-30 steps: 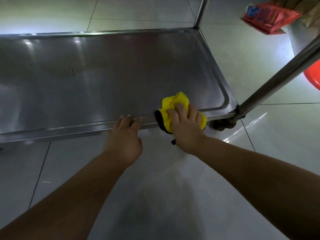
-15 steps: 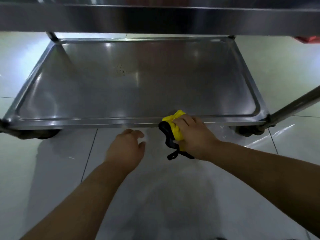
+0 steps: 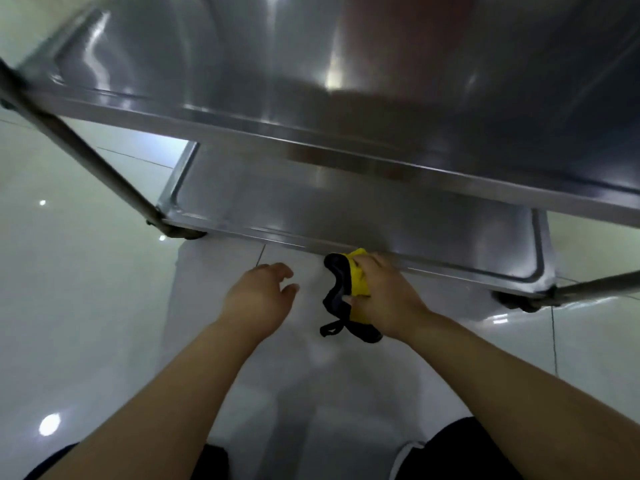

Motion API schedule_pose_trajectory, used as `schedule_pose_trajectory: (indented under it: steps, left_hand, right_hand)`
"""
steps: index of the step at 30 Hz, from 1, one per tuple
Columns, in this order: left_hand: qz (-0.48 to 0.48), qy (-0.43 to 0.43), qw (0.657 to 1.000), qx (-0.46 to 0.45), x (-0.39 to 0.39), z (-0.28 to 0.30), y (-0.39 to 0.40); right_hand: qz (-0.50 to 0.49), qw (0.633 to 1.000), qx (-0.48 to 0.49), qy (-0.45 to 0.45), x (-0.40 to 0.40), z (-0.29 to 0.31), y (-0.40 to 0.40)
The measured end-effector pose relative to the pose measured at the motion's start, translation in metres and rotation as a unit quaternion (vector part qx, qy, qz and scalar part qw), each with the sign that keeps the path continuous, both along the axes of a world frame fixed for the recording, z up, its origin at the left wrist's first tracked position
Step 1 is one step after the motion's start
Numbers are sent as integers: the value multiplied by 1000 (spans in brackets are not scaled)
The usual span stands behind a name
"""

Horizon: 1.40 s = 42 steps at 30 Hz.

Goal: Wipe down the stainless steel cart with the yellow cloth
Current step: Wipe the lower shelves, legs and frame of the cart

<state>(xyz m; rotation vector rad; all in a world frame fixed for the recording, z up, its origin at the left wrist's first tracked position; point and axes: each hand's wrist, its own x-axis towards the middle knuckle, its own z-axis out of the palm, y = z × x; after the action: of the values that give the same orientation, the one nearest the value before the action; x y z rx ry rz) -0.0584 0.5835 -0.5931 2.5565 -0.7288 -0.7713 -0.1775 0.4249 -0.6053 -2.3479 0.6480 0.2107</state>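
Glossy pale tiled floor (image 3: 86,306) under a two-shelf steel cart (image 3: 346,216) on castors.

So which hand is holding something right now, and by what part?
The right hand grips the bunched yellow cloth with dark edging around its middle, against the lower steel shelf's front rim. The left hand holds nothing.

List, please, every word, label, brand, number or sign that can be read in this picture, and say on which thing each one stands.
There is no readable text in this view.
Stainless steel cart: bare metal with only glare and reflections, no label or brand visible.
Yellow cloth in the right hand: plain, with dark trim and no visible tag lettering.
Floor tiles: unmarked.
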Motion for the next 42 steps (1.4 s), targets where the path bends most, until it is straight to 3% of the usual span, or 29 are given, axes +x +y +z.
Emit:
schedule_pose_trajectory:
  steps: [13,26,42]
  left_hand:
    - [100,43,994,-5,1,198,61]
    - [262,39,962,-69,-6,393,154]
    - [285,-43,952,-101,107,503,299]
  right_hand:
    - [-75,992,105,-15,19,195,72]
    - [-21,993,117,-11,31,390,136]
    - [7,980,161,-121,149,492,258]
